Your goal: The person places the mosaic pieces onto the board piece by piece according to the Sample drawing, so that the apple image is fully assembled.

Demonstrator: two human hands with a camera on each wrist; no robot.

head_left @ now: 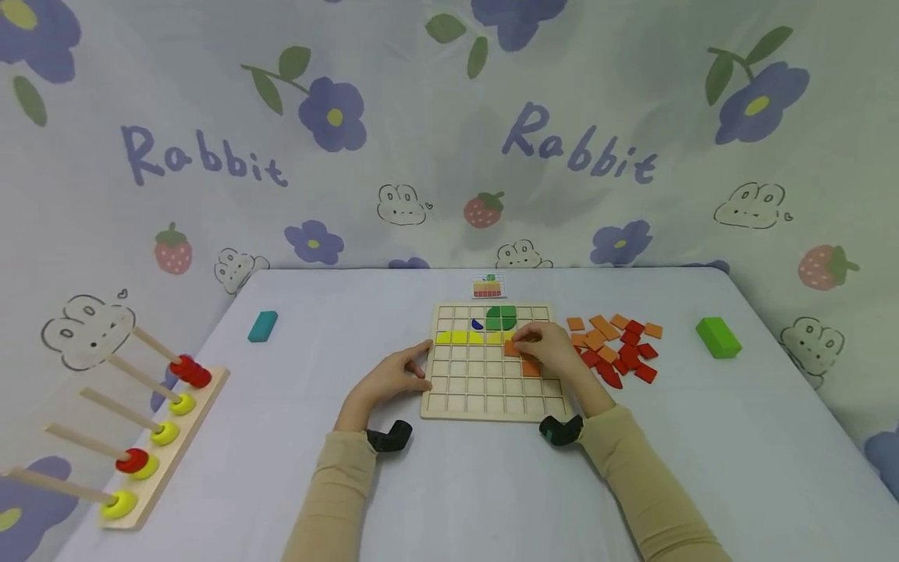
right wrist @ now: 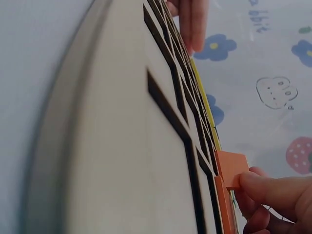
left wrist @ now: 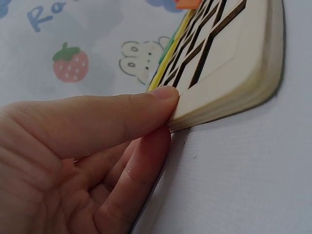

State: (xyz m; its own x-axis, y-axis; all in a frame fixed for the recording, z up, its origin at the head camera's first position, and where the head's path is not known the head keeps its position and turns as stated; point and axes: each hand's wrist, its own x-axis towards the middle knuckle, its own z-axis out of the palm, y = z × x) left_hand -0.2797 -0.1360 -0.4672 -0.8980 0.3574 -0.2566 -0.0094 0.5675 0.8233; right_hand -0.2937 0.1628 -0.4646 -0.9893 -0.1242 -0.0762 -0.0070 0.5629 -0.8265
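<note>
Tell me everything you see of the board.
The board is pale, wood-like, with rounded corners and a grid of cells. It lies flat on the table. Yellow pieces, green pieces, a blue piece and an orange tile sit on it. The left hand pinches its left edge; the right hand holds a second tile at its right half.

Forearms [head_left: 333, 488] angled inward, right fingers [head_left: 531, 332] pinching

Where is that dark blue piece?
In the head view, the dark blue piece lies on the far part of the wooden board, left of the green pieces and just beyond the yellow row.
</note>
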